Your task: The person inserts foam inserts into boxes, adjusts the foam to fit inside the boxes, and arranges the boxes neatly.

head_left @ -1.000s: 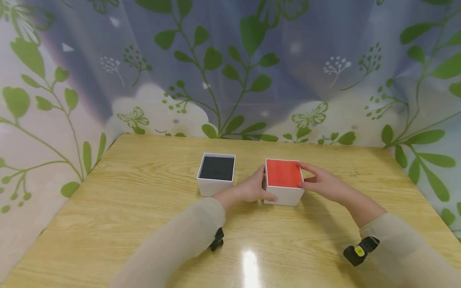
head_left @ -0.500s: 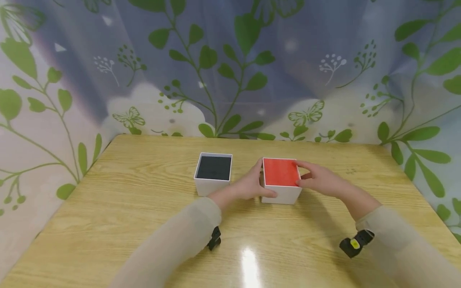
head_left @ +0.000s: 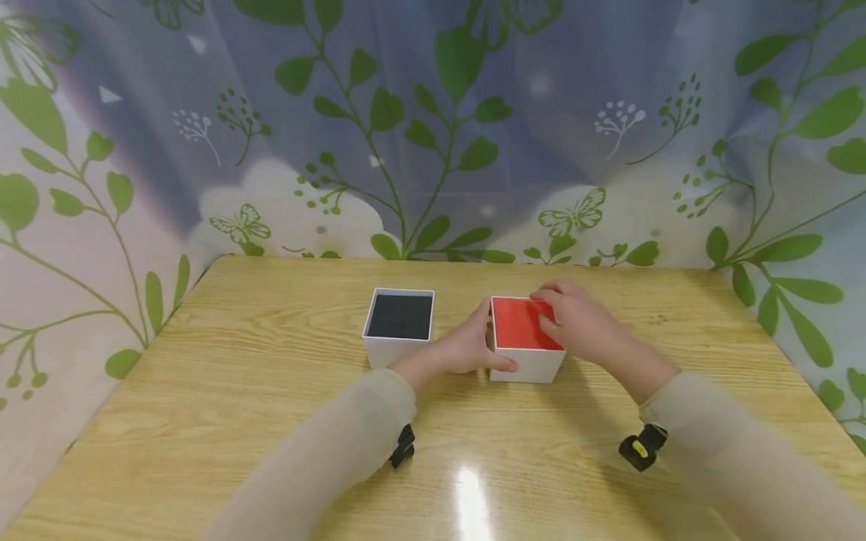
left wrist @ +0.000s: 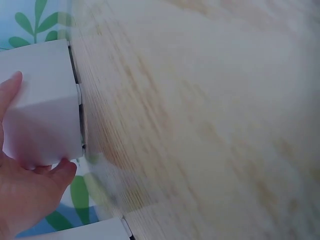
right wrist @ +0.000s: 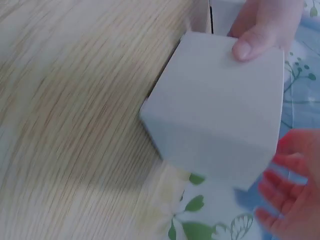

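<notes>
A white square box (head_left: pixel 525 366) with a red top surface (head_left: pixel 517 323) stands right of centre on the table. My left hand (head_left: pixel 467 349) grips its left side, thumb along the front wall; the left wrist view shows this hand (left wrist: pixel 30 195) against the white box wall (left wrist: pixel 42 100). Over the right edge of the red surface is my right hand (head_left: pixel 578 323), fingers bent loosely and fingertips at the red. In the right wrist view those fingers (right wrist: pixel 280 192) are spread beside the box's upper edge. The far side of the box is hidden.
A second white box (head_left: pixel 395 351) with a black top surface (head_left: pixel 401 315) stands to the left, partly behind my left wrist. Both boxes rest on a wood-grain table (head_left: pixel 271 315). A leaf-patterned curtain (head_left: pixel 433 150) hangs along the table's back edge.
My right hand has moved left from the box's right edge to over the red surface, its fingers bending more. The left hand keeps its grip; the view has shifted slightly.
</notes>
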The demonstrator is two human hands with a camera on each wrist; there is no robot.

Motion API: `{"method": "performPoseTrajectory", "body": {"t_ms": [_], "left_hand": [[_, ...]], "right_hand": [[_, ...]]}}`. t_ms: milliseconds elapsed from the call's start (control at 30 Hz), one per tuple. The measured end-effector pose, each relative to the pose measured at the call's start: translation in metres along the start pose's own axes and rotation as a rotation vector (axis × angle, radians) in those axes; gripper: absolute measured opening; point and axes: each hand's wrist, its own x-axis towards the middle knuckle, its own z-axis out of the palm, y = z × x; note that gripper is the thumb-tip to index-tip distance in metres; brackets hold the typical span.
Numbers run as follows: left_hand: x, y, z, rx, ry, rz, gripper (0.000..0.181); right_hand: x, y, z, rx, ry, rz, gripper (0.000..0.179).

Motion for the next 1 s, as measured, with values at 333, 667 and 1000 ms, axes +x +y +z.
{"method": "performPoseTrajectory", "body": {"t_ms": [333,667,1000], "left_hand": [[-0.001,0.002,0.000,0.083,-0.003,-0.001,0.090],[-0.002,0.002,-0.002,0.137,0.016,-0.011,0.095],[-0.002,0.001,-0.001,0.146,0.017,-0.023,0.094]], "right_hand": [[0.016,-0.015,0.018,0.005,0.055,-0.095,0.035],[0.024,-0.019,0.024,0.008,0.089,-0.094,0.034],[0.025,-0.013,0.025,-0.009,0.104,-0.080,0.032]]}}
